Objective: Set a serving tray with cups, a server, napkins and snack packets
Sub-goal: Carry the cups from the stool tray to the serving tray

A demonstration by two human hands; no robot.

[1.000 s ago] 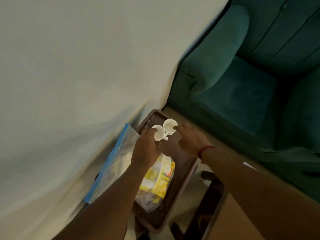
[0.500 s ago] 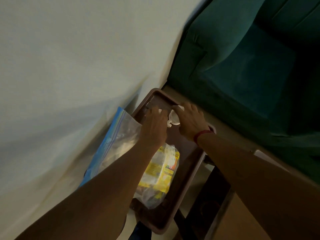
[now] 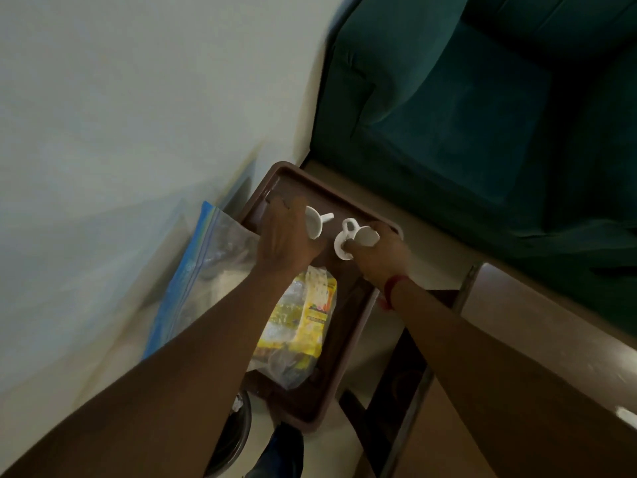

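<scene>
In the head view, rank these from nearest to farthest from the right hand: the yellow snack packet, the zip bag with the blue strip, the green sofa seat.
From the right hand:
1. Yellow snack packet, on the tray, toward the person.
2. Zip bag, left of the tray, beside the wall.
3. Green sofa seat, beyond the tray.

two white cups (image 3: 315, 226) (image 3: 358, 239) tipped over brown tray (image 3: 348, 339), yellow snack packets (image 3: 306, 322)
</scene>
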